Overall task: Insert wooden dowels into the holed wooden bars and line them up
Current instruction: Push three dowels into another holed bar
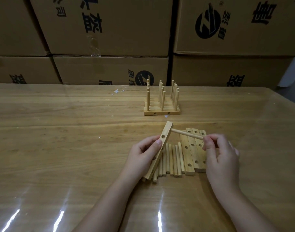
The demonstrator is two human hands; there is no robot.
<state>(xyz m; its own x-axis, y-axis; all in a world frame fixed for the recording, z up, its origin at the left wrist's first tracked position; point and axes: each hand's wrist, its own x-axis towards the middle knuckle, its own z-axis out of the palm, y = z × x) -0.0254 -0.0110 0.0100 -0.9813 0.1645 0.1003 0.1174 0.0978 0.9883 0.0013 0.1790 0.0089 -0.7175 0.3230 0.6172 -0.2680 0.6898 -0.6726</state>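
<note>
Holding the work just right of the frame's centre, the left hand (143,154) wraps its thumb and fingers round a holed bar (167,130). The bar is propped at a slant, its low end among the loose dowels (172,159) and its top leaning up and to the right. The right hand (220,154) pinches one dowel (187,134) by its right end between thumb and fingertips. That dowel's long axis runs up and to the left from the fingers, and its free tip meets the bar's right face near the top. Whether the tip sits in a hole cannot be told. The right hand likely drives the push, leftward along the dowel.

Under the dowel lie more flat bars (192,148) side by side, close but probably below its path. Higher in the frame, on the table (59,131), stands a row of finished bars (161,113) with upright dowels. Cardboard boxes (110,30) fill the top.
</note>
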